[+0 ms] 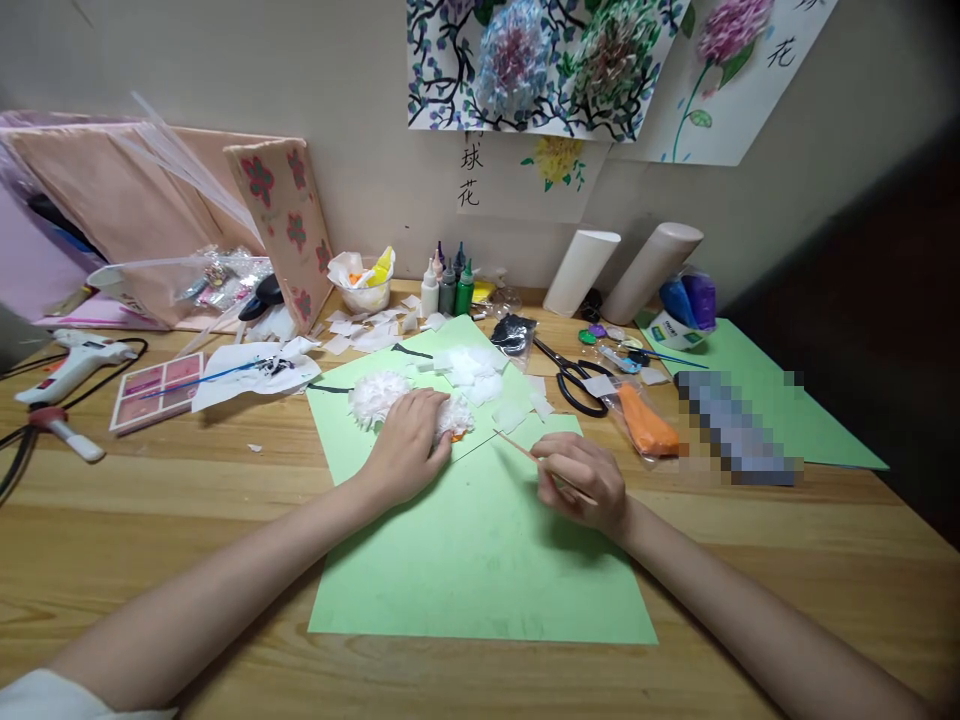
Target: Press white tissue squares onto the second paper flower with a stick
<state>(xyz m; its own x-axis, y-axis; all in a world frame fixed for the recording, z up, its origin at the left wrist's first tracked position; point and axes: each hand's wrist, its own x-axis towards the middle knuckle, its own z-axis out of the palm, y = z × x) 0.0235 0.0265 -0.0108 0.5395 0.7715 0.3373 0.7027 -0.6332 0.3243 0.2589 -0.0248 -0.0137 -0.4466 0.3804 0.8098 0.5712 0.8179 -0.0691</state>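
My left hand (409, 445) lies palm down over a fluffy white tissue-paper flower (373, 395), its fingers curved on the flower's right side. The flower rests on a light green paper sheet (480, 560) on the wooden table. My right hand (585, 482) is closed on a thin wooden stick (517, 447), whose tip points up and left toward the flower. A pile of small white tissue squares (469, 365) lies just behind the flower on a second green sheet.
Black scissors (574, 382), an orange bag (645, 425) and paint pots sit at right. Small glue bottles (448, 288) and a bowl (366, 292) stand by the wall. At left lie a glue gun (71, 365), a palette (156, 385) and pink boards (150, 200).
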